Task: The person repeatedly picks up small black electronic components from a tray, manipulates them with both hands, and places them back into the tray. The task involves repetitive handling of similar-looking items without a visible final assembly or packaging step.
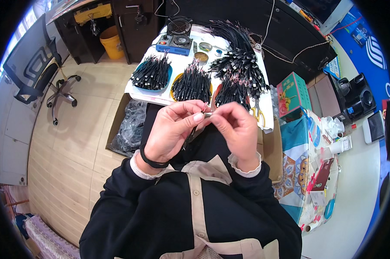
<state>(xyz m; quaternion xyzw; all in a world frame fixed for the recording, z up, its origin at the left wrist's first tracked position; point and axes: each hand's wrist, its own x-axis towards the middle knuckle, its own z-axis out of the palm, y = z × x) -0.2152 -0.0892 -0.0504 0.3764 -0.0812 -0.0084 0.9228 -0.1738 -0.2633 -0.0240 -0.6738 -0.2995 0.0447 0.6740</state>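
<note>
Close in front of my chest, my left hand (170, 130) pinches a short black cable (190, 137) between thumb and fingers, its thin reddish wire ends poking up. My right hand (239, 134) is closed in a pinch beside it, its fingertips at the wire ends; whatever sits between them is too small and blurred to make out. Just beyond my hands, a white table (136, 96) bears a blue tray of black cables (152, 73), a yellow tray of black cables (191, 84) and a reddish tray of black cables (233, 93).
More cables (238, 64) lie heaped at the table's right. A small blue device with a fan (174, 43) stands at the back left, near a round tin (201, 57). Yellow-handled scissors (258, 115) lie at the right edge. A box with clear plastic bags (130, 127) sits below left.
</note>
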